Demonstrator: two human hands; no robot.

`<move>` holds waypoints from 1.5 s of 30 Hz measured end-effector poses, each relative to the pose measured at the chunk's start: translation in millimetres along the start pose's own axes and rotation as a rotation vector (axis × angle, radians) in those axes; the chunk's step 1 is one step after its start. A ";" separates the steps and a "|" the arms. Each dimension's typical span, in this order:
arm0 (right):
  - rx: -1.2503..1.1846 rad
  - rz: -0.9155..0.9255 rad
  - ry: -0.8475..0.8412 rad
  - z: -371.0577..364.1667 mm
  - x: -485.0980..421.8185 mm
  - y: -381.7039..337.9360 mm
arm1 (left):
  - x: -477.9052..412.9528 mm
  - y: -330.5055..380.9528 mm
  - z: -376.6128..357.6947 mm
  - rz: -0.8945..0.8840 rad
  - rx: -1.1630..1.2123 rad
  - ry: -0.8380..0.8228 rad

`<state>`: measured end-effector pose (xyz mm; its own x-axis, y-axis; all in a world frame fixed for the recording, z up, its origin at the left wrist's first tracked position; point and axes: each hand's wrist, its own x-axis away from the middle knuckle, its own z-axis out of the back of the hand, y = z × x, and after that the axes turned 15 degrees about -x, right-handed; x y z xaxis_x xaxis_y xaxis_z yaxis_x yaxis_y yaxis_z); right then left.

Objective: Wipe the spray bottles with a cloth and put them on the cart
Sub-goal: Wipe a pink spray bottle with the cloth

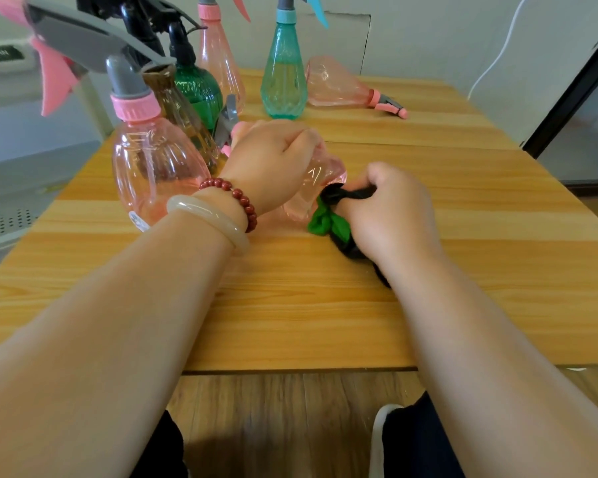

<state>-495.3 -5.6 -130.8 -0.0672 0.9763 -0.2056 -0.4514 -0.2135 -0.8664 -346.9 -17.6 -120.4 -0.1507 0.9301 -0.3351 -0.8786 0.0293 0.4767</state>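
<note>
The wooden table (428, 270) lies under both hands. An upright pink bottle (152, 163) stands just left of my left hand (273, 160), which grips a tilted pink bottle (320, 175); my right hand (390, 215) clutches the cloth (328, 222) against its base.

- table (428, 270) spans mid-frame; every bottle sits on it.
- held bottle (311, 188) at table centre, tilted, gripped from above by left hand (273, 160).
- cloth (328, 222) just right of it, touching, bunched in right hand (390, 215).
- near bottle (152, 167) upright, left of left hand.
- bottle cluster (197, 88) upright behind near bottle.
- far bottle (283, 81) upright, behind held bottle.
- tipped bottle (335, 84) on its side, just right of far bottle.
</note>
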 end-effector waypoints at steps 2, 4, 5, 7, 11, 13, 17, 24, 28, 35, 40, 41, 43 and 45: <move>0.010 0.007 0.065 0.7 -3.9 0.7 | 0.4 -0.1 -0.4 -0.006 -0.009 0.000; -0.030 0.064 0.086 4.3 -1.9 -3.3 | 0.2 0.4 -1.1 -0.011 0.002 -0.004; -0.064 0.098 0.089 6.9 0.9 -7.4 | -0.1 0.2 -1.1 -0.012 0.006 -0.009; -0.134 0.177 0.091 12.4 5.1 -17.1 | 0.1 -0.3 -0.2 -0.013 0.000 -0.011; -0.125 0.214 0.063 11.1 6.6 -16.3 | 0.3 0.4 0.9 -0.010 0.001 -0.015; -0.043 0.162 -0.028 3.1 9.2 -9.1 | 0.6 0.4 0.5 0.004 0.011 -0.010; -0.106 0.199 0.028 4.6 11.5 -9.6 | -0.4 2.6 1.6 -0.001 -0.010 -0.005; -0.038 0.193 -0.111 -7.4 21.7 -6.5 | 0.1 0.2 0.4 -0.008 -0.018 0.038; 0.063 0.156 -0.069 2.0 6.4 -3.8 | 1.8 2.0 -0.2 -0.006 -0.018 0.035; -0.139 0.168 0.104 3.2 1.9 -2.1 | 1.9 0.3 0.5 -0.006 0.011 0.022; -0.129 0.235 -0.011 2.6 9.1 -0.1 | 3.5 0.5 2.2 -0.011 -0.016 0.012; -0.062 0.210 -0.061 3.2 7.9 1.8 | 3.6 1.2 2.2 -0.002 -0.004 0.012; 0.063 0.166 -0.097 5.9 5.2 4.9 | 4.1 2.0 1.4 0.016 0.023 0.009; 0.118 0.204 0.013 13.8 -0.4 3.8 | 5.7 2.9 -0.2 0.020 0.030 -0.010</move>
<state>-509.3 -6.3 -127.7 -0.1566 0.9127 -0.3774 -0.5303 -0.4001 -0.7475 -350.4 -12.3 -121.1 -0.1636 0.9342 -0.3169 -0.8614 0.0212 0.5074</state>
